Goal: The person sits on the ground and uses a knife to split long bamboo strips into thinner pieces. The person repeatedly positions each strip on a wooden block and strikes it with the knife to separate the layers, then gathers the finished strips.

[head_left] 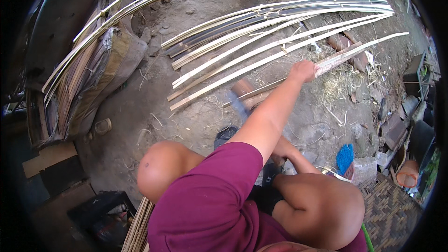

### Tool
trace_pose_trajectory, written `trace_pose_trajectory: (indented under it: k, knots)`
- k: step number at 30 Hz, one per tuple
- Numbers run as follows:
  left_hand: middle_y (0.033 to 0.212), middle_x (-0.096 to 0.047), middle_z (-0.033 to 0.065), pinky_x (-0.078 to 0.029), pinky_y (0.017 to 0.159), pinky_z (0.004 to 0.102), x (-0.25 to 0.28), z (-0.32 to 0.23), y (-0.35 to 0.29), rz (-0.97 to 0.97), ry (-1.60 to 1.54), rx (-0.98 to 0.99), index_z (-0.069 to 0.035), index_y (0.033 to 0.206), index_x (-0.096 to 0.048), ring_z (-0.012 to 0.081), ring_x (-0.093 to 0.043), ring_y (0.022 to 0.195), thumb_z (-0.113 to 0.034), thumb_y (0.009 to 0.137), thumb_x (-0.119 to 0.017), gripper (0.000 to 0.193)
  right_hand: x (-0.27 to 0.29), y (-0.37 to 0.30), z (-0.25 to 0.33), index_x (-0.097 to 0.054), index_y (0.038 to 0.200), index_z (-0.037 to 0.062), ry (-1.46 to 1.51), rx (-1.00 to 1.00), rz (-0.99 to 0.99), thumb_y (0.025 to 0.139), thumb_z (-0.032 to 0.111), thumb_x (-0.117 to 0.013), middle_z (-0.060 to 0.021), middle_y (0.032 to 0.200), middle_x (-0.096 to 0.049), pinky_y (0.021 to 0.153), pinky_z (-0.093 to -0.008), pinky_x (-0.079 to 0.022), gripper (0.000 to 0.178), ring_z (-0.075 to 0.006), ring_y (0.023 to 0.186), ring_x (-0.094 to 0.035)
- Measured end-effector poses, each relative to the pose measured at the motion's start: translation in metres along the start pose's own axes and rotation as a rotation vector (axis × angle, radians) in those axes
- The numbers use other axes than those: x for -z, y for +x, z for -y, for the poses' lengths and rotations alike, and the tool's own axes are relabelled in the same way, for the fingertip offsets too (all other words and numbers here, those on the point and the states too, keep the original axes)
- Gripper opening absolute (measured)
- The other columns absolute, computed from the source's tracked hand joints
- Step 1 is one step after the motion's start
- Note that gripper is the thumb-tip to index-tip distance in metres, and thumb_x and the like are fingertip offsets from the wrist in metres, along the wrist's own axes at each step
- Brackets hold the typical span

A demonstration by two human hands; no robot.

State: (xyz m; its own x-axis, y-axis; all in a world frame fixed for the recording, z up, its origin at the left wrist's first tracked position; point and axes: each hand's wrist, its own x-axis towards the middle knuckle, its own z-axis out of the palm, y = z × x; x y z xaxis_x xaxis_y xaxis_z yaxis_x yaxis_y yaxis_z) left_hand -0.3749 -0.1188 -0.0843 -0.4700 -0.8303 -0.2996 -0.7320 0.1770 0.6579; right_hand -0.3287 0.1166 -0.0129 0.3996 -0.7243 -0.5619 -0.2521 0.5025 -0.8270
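My left hand (pixel 303 71) reaches out to the right of the middle, its fingers closed around a long pale bamboo strip (pixel 368 46). The strip's far end rises toward the upper right. A narrow brown length (pixel 266 87) runs on down-left from near the fist. My right forearm (pixel 299 158) passes beneath the left arm, which covers most of the right hand, so its fingers do not show. Left of my left forearm a blue-grey, blade-like thing (pixel 239 105) is smeared by motion, close to a brown block-like piece (pixel 242 87). What holds it is hidden.
Several split bamboo strips (pixel 280 21) lie side by side on the dirt ground. More long strips (pixel 135 4) rest across a worn bundle (pixel 116 51) at the left. Pale shavings (pixel 340 81) litter the right side, near blue fibres (pixel 345 158) and a woven mat (pixel 389 212).
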Motion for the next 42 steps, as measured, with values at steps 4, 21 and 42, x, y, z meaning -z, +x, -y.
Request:
trace_pose_trajectory:
  k: [4, 21, 42]
  knots:
    - [0.105, -0.070, 0.0219, -0.052, 0.089, 0.0501, -0.012, 0.010, -0.001, -0.061, -0.009, -0.028, -0.004, 0.102, -0.072, 0.0408, -0.066, 0.101, -0.040, 0.102, -0.044, 0.046, 0.010, 0.013, -0.025, -0.059, 0.112, -0.0046, 0.209, -0.030, -0.322, 0.092, 0.011, -0.056, -0.0079, 0.073, -0.064, 0.053, -0.0320, -0.052, 0.025, -0.0146, 0.058, -0.061]
    - [0.103, -0.071, 0.0208, -0.054, 0.083, 0.0495, -0.014, 0.000, -0.014, -0.075, 0.065, -0.026, -0.004, 0.111, -0.066, 0.0400, -0.068, 0.097, -0.040, 0.102, -0.045, 0.043, 0.006, -0.004, -0.018, -0.056, 0.111, -0.0023, 0.144, -0.016, -0.105, 0.095, 0.019, -0.056, -0.0083, 0.076, -0.064, 0.055, -0.0293, -0.053, 0.027, -0.0138, 0.062, -0.063]
    - [0.097, -0.066, 0.0174, -0.053, 0.081, 0.0435, 0.206, 0.108, -0.126, 0.215, 0.916, -0.470, -0.002, 0.100, -0.063, 0.0330, -0.066, 0.095, -0.035, 0.096, -0.057, 0.033, 0.017, -0.004, -0.036, -0.050, 0.107, 0.0062, 0.589, -0.141, -0.407, 0.097, 0.026, -0.063, -0.0025, 0.077, -0.057, 0.053, -0.0289, -0.052, 0.026, -0.0114, 0.062, -0.058]
